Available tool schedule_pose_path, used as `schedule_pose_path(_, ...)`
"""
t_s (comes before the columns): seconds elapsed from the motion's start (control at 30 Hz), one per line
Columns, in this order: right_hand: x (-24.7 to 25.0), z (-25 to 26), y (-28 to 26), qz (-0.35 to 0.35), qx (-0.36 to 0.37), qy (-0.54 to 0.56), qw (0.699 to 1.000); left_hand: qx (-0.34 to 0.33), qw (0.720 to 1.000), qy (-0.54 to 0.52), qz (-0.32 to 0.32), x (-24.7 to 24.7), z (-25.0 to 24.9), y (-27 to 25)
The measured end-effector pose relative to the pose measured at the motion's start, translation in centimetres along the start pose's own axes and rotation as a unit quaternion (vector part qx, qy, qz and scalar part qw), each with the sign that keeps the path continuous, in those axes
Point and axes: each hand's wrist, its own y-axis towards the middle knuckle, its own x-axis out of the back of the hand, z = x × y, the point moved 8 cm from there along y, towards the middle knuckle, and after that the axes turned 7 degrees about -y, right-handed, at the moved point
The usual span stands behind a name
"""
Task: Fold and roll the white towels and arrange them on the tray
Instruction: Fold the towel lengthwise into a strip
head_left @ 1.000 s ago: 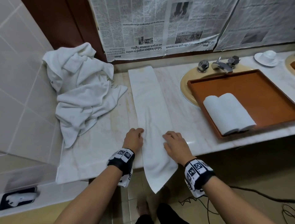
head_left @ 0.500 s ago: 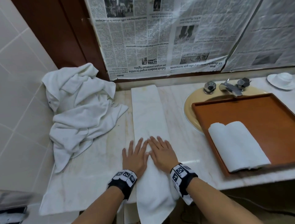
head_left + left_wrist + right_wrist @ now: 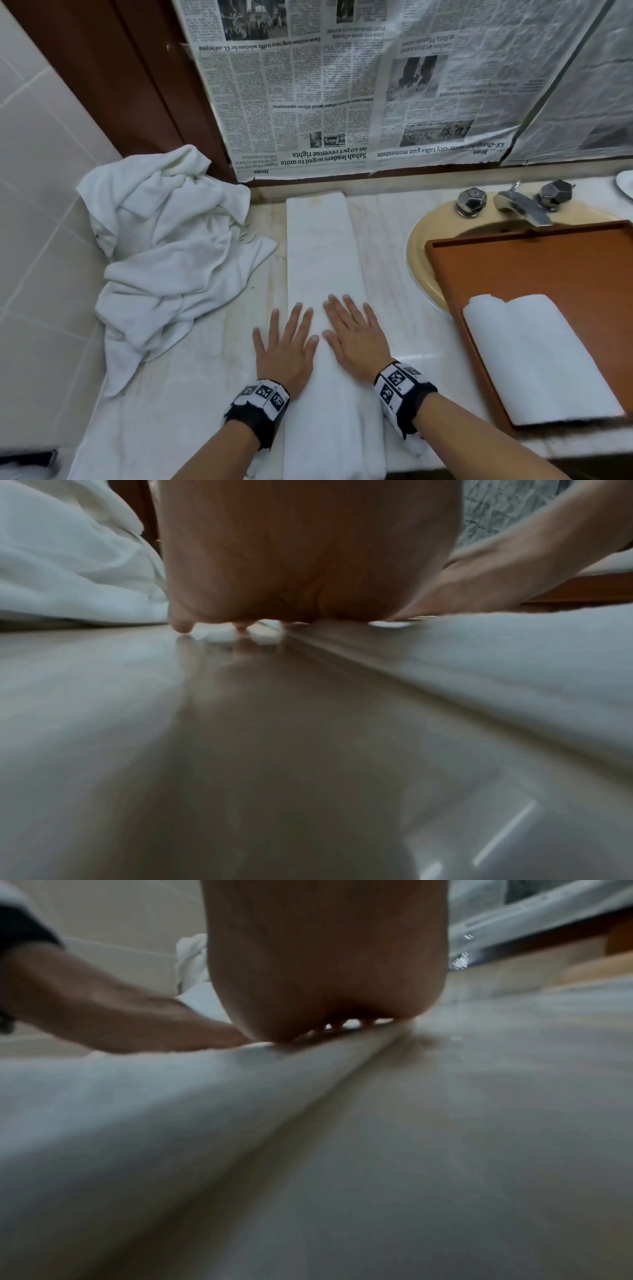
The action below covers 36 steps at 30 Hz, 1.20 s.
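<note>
while both hands lie flat with fingers straight and spread, the left hand (image 3: 286, 346) straddles the left edge of the folded towel strip (image 3: 323, 260) and the right hand (image 3: 354, 337) presses on its right half. the strip runs lengthwise across the marble counter (image 3: 191, 394), its near end hanging over the front edge. two rolled towels (image 3: 541, 356) lie side by side on the brown tray (image 3: 534, 260); a loose towel heap (image 3: 164, 253) sits at far left.

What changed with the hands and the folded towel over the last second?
Both hands uncurled at the towel's near edges and now lie flat, fingers spread: the left hand half on the counter, the right hand on the folded towel, having slid a little up the strip. Nothing was taken hold of. The towel strip, rolled towels on the tray and crumpled pile stayed put.
</note>
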Motion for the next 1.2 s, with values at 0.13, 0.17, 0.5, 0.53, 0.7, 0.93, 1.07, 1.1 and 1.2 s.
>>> schedule_pose_path(0.13, 1.1, -3.4, 0.5, -0.007, -0.055, -0.010, 0.998, 0.015, 1.000, -0.015, 0.003, 1.8, 2.4, 0.2)
schedule_pose_path(0.17, 1.5, -3.5, 0.9, -0.012, -0.054, -0.005, 0.998, 0.013, 1.000, -0.027, -0.008, 2.7, 2.6, 0.8)
schedule_pose_path(0.5, 3.6, -1.1, 11.6, -0.010, 0.008, -0.036, 0.999, -0.027, 1.000, -0.011, -0.005, 5.6, -0.4, 13.4)
schedule_pose_path(0.53, 3.6, -2.1, 11.9, -0.008, -0.008, -0.034, 0.999, -0.022, 1.000, -0.004, -0.005, 5.7, 0.2, 13.7)
schedule_pose_path(0.7, 4.7, -6.2, 13.2, 0.001, -0.102, -0.013, 0.995, -0.015, 0.999, -0.025, -0.035, 7.4, 1.7, 15.3)
schedule_pose_path(0.93, 5.3, -2.9, 18.6, 0.001, -0.023, -0.019, 1.000, -0.046, 0.998, -0.018, -0.026, 8.2, -1.5, 20.6)
schedule_pose_path(1.07, 5.4, -7.0, 19.5, 0.019, -0.078, -0.034, 0.996, -0.030, 0.999, -0.034, -0.022, 8.9, 0.7, 22.3)
schedule_pose_path(1.1, 5.6, -7.9, 19.4, 0.025, -0.098, -0.025, 0.995, -0.031, 0.998, -0.045, -0.016, 9.2, 1.0, 22.8)
schedule_pose_path(1.2, 6.4, -8.4, 18.3, 0.012, -0.126, 0.006, 0.992, -0.004, 0.994, -0.111, -0.019, 10.4, 1.2, 22.5)
